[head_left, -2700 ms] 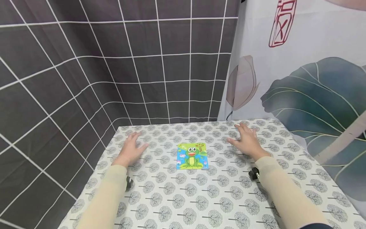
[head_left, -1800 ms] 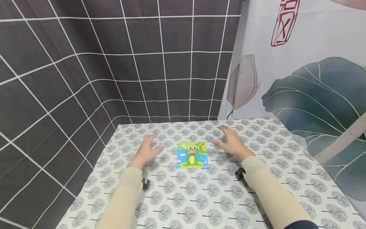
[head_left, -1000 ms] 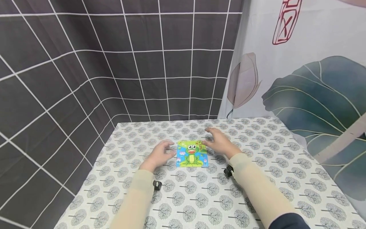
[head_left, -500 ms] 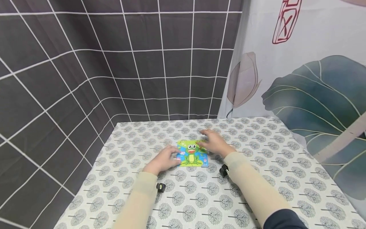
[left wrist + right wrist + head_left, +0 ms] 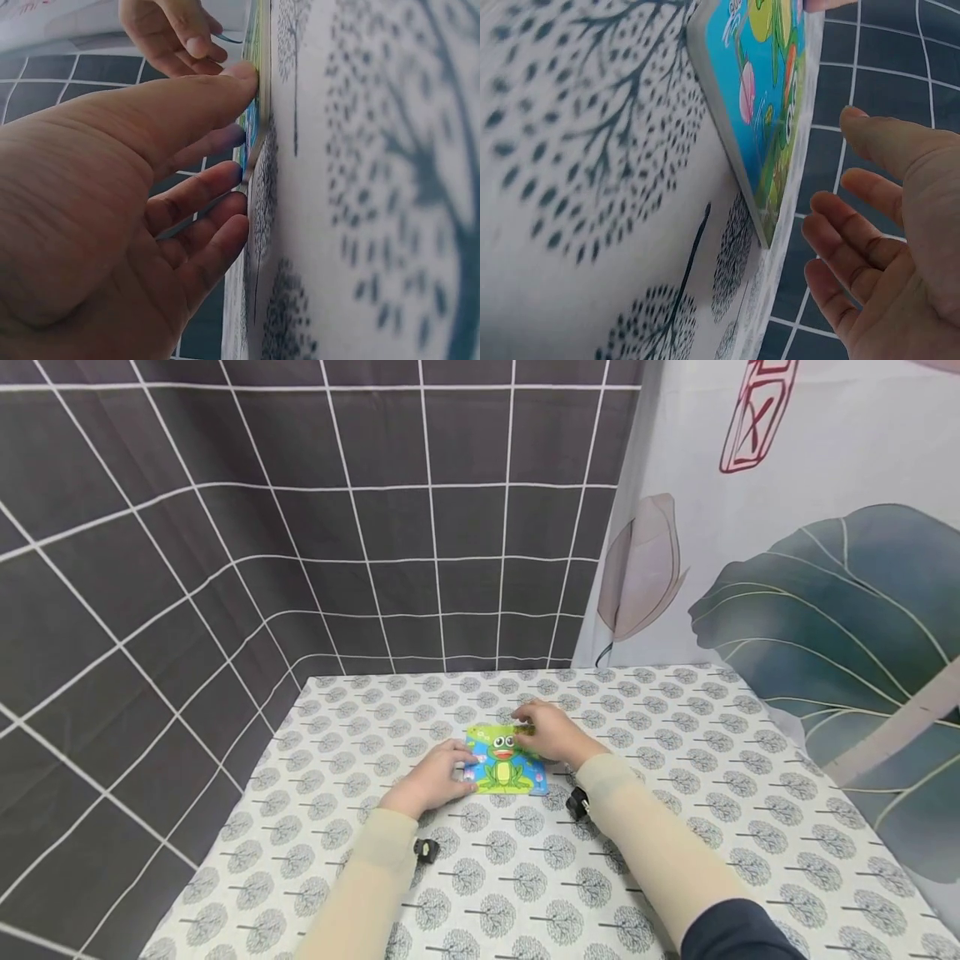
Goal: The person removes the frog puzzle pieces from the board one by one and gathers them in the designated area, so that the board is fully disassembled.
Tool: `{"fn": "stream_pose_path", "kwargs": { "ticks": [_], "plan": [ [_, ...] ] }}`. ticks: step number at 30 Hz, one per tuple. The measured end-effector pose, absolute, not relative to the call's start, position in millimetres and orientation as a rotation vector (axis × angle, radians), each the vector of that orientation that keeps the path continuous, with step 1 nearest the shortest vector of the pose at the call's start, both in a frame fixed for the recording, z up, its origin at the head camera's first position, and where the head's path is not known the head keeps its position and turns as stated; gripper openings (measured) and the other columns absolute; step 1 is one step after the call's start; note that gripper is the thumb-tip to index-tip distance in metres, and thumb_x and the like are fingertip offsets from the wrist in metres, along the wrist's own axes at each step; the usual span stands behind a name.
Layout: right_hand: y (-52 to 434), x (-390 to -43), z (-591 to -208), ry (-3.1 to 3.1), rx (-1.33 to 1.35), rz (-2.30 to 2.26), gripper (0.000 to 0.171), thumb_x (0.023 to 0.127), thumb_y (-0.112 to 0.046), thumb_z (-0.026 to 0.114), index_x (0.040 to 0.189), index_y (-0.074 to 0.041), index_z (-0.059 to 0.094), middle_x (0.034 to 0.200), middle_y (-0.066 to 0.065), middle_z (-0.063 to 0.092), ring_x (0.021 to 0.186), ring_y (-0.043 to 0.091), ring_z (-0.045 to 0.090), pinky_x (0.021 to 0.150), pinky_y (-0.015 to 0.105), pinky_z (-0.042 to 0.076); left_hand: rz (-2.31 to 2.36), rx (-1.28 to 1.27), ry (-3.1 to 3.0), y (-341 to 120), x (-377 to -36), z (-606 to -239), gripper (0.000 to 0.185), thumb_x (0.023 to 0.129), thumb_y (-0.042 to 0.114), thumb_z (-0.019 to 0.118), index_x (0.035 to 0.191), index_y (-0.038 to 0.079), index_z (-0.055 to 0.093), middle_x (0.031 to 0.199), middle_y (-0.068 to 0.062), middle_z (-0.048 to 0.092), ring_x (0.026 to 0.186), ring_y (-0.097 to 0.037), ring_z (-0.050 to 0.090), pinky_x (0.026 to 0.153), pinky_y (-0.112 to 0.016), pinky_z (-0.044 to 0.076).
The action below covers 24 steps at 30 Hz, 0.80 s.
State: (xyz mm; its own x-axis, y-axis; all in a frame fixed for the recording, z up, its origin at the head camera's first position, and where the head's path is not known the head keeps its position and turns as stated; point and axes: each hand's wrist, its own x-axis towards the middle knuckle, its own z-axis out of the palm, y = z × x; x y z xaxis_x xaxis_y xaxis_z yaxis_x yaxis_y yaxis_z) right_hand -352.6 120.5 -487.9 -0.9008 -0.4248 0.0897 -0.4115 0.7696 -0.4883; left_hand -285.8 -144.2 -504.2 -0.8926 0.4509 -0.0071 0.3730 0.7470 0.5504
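1. One left hand [image 5: 437, 778]: thumb and curled fingers pinching left edge of frog puzzle board [image 5: 506, 763].
2. One frog puzzle board, flat on tree-print tablecloth [image 5: 675, 760], mid-table between both hands.
3. One right hand [image 5: 550, 733]: fingers loosely spread at board's far right corner, touching there as far as visible; nothing pinched.
4. Two wrist cameras [image 5: 427, 850], one under each sleeve.
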Motion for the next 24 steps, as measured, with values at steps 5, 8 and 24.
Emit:
{"fn": "stream_pose_path", "kwargs": {
  "ticks": [5,8,24],
  "plan": [
    [111.7,-354.8,-489.7,2.909,-0.723,-0.763,0.045,0.092,-0.027,0.082,0.130,-0.007,0.070,0.114,0.003,0.068,0.105,0.020,0.064,0.099,0.041,0.055,0.833,0.672,2.808,-143.4,-284.9,-502.3,0.051,0.090,0.031,0.084,0.135,0.013,0.070,0.147,-0.004,0.053,0.140,-0.027,0.048,0.121,-0.047,0.037],
    [105.9,-355.9,-490.0,2.891,-0.720,-0.740,0.042,0.092,-0.026,0.082,0.128,-0.008,0.072,0.108,0.001,0.067,0.099,0.018,0.063,0.094,0.039,0.056,0.832,0.671,2.808,-143.4,-284.6,-502.4,0.050,0.090,0.031,0.084,0.135,0.013,0.070,0.145,-0.004,0.053,0.139,-0.027,0.049,0.121,-0.045,0.038],
    [80.9,-366.3,-492.9,2.846,-0.749,-0.618,0.031,0.093,-0.023,0.081,0.121,-0.010,0.076,0.097,-0.003,0.066,0.086,0.013,0.060,0.081,0.033,0.056,0.806,0.713,2.818,-143.3,-282.9,-499.7,0.051,0.090,0.029,0.084,0.136,0.011,0.070,0.144,-0.005,0.055,0.138,-0.027,0.049,0.121,-0.045,0.038]
  ]
}}
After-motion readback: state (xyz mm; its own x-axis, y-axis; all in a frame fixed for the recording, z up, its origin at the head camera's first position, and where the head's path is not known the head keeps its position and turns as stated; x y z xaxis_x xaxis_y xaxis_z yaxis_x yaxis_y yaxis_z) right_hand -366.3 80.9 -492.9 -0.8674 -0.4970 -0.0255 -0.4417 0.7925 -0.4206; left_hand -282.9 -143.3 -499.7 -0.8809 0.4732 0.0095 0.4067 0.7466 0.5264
